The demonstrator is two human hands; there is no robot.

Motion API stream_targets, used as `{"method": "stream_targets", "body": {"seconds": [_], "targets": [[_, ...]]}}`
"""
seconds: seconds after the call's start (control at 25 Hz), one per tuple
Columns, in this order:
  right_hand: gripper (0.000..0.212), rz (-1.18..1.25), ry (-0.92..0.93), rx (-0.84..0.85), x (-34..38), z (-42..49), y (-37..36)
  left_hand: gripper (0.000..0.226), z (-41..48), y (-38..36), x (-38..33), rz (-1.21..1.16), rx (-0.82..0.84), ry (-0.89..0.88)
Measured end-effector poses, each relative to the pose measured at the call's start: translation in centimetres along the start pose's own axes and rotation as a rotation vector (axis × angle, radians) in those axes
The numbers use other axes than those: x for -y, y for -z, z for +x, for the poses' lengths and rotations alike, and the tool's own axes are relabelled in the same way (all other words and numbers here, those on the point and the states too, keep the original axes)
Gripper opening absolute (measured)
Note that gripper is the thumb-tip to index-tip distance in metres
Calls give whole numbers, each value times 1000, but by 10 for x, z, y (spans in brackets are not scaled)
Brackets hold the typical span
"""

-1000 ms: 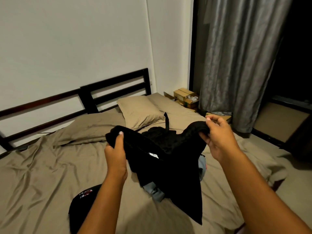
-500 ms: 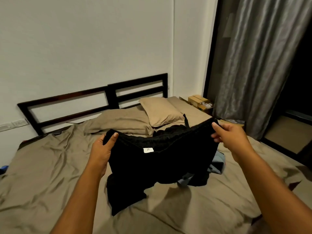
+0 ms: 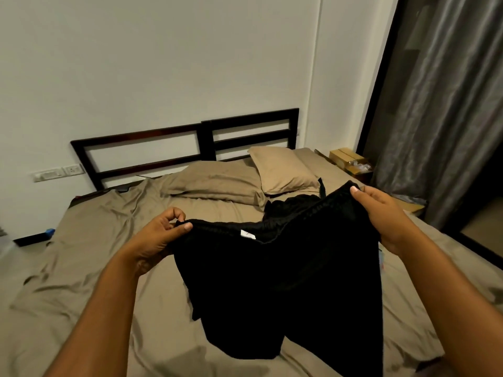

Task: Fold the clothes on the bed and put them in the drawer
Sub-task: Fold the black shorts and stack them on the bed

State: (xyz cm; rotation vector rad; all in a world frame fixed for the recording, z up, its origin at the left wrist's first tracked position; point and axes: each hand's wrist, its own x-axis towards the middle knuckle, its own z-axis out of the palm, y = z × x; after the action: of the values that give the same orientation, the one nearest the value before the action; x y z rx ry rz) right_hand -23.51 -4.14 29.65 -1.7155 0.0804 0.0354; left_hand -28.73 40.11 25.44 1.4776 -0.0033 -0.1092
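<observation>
left hand (image 3: 160,235): thumb and forefinger pinch 1 end of the waistband; other fingers loosely curled, nothing in them.
right hand (image 3: 381,213): fingers curled round the other end of the waistband, thumb on top, fuller hold than the left.
black garment (image 3: 285,281): hangs between my 2 hands, waistband strung from grip to grip, right end higher. 2 legs drop below my fingers. Cannot tell if the hems touch the sheet.
white tag (image 3: 247,234): on the waistband between my hands, nearer the left fingers, facing me.
bed (image 3: 81,254): under and beyond both hands, with bare sheet out past my left fingers.
dark pile (image 3: 294,202): more clothes just beyond the waistband, nearer my right fingers.
drawer: not in view.
step: my read is that I'm spreading this piece out before fold 1. The task is early, with nothing seen put away.
doing it well: level the 2 grips and pull the waistband taut so the legs hang straight. Lower it flat onto the bare sheet on the left-finger side, away from the pile. Then lay 1 leg over the other and smooth outward from my fingers.
risk: the left pinch is light and could slip on a shake. Black on black, so I cannot tell if the legs are twisted; check before laying down.
</observation>
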Motion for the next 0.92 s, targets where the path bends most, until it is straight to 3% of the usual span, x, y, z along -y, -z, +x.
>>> {"method": "stream_targets", "body": {"seconds": [0.08,0.16,0.32,0.52,0.76,0.84,0.92], "targets": [[26,214,-99,58,3,2,3,12,-2,-7,5,-183,-92,-7],[26,280,-228,-9,-6,16,-1,17,3,-13,13,-194,-241,43],[35,186,-362,-105,-51,55,-10,22,17,-24,34,-69,-387,134],[50,53,-385,-45,-80,86,0,24,9,-37,36,168,-426,180],[41,-359,-93,-8,-56,64,-21,29,25,-84,41,414,-572,46],[35,-381,73,82,-47,47,-51,31,36,-124,37,599,-616,-18],[28,-364,188,209,-40,31,-81,31,43,-164,25,687,-527,-38]]}}
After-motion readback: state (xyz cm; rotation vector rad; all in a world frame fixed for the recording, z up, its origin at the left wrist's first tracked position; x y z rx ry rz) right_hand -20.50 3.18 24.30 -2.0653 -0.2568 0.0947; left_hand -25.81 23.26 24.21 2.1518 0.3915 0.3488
